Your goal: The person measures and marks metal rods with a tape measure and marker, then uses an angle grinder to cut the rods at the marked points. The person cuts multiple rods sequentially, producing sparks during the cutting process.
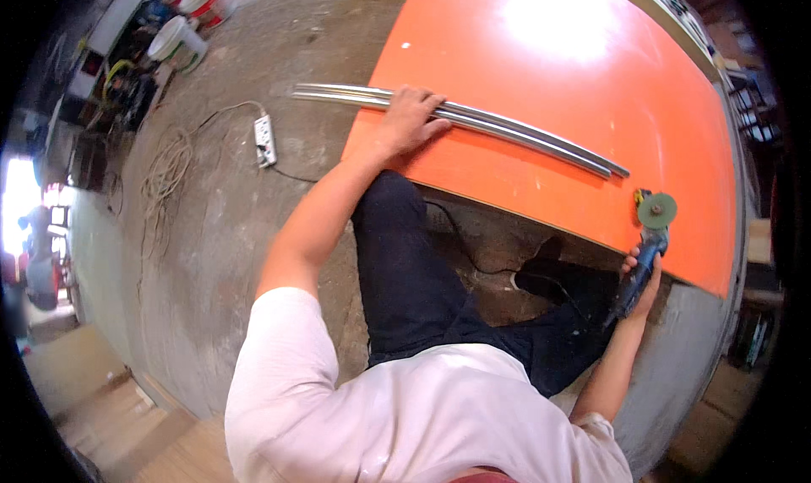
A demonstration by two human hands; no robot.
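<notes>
Two shiny metal tubes [528,136] lie side by side across the orange board [507,69], their left ends reaching past its edge. My left hand [409,121] is closed over them near that edge, fingers on the far side and thumb on the near side. In my right hand [647,295] is a blue angle grinder [646,267], gripped by its body and pointing away from me. Its green disc [657,211] is above the board's near right part, apart from the tube ends. Beside the disc shows a small yellow-and-black object [639,197], possibly a tape measure.
A white power strip [264,141] lies on the concrete floor at left, near a coiled cable [166,179]. A black cord [460,242] runs beneath the board's near edge by my legs. White buckets [177,45] stand at far left.
</notes>
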